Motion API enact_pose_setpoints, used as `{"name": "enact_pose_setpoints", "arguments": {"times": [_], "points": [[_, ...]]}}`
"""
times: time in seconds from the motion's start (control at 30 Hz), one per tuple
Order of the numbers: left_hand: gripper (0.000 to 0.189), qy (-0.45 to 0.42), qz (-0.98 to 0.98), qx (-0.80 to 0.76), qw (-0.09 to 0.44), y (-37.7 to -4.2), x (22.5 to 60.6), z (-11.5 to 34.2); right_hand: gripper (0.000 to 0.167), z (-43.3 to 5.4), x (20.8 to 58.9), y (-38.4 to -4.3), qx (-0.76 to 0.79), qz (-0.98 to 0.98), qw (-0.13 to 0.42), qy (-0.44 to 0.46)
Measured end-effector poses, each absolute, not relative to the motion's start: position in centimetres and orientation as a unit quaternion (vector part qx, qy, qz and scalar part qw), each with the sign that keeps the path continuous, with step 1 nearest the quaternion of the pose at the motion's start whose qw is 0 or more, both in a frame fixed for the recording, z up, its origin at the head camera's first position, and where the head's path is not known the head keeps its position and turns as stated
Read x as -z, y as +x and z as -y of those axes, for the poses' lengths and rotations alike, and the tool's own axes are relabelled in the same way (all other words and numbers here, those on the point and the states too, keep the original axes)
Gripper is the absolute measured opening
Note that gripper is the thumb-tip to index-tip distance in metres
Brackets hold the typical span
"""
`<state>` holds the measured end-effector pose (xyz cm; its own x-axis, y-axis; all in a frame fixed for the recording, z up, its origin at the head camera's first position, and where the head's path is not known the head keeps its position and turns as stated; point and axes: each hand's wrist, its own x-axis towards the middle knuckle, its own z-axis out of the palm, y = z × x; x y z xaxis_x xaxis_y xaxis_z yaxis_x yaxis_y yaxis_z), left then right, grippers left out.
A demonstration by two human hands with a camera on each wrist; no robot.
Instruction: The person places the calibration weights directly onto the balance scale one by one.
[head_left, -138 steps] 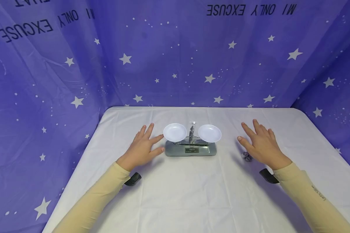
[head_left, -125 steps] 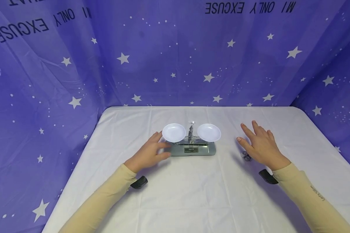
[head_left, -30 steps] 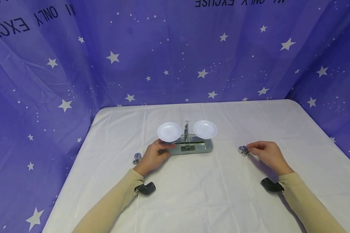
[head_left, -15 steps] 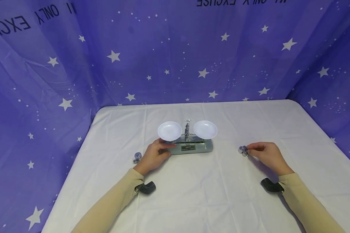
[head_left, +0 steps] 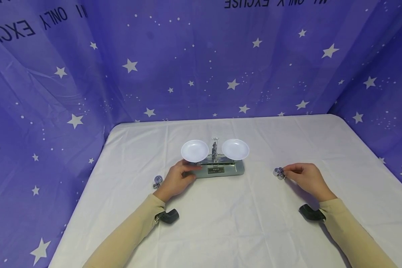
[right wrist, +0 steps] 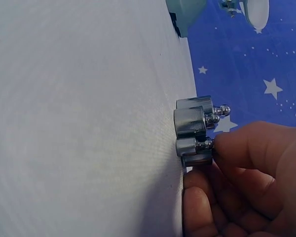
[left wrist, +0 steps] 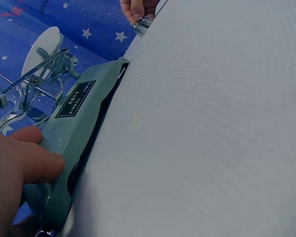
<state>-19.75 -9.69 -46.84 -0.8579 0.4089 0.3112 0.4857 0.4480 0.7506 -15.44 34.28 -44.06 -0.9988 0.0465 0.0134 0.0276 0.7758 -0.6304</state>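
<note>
The left hand grips the left end of the double-pan balance, thumb in front. The right hand narrowly pinches one of the clustered metal weights.

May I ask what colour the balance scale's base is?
The base is grey-green, clearest in the left wrist view.

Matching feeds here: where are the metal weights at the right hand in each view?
Head: weights right of centre, at the right hand.
Left wrist: weights near the top edge, about mid-width.
Right wrist: weights right of centre, about mid-height.
Shared landmark: balance base, near centre in head, at left in left wrist, cut off at top in right wrist.
</note>
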Motion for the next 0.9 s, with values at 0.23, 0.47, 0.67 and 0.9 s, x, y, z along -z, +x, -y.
{"name": "enact_pose_setpoints", "arguments": {"times": [0.23,0.47,0.67,0.9], "points": [[0.034,-0.264,0.848,0.457,0.044,-19.7,46.9,9.7,0.024,-34.5,44.0,-15.5,-0.333,0.942,0.024,-0.032],[0.033,-0.262,0.852,0.452,0.045,-19.7,46.7,9.7,0.027,-34.8,43.7,-15.4,-0.339,0.939,0.037,-0.045],[0.033,-0.265,0.85,0.452,0.043,-19.7,46.6,9.6,0.025,-34.7,43.3,-15.2,-0.362,0.928,0.07,-0.053],[0.033,-0.259,0.852,0.452,0.041,-19.8,46.9,9.6,0.027,-33.8,41.0,-15.9,-0.436,0.896,0.067,-0.042]]}}
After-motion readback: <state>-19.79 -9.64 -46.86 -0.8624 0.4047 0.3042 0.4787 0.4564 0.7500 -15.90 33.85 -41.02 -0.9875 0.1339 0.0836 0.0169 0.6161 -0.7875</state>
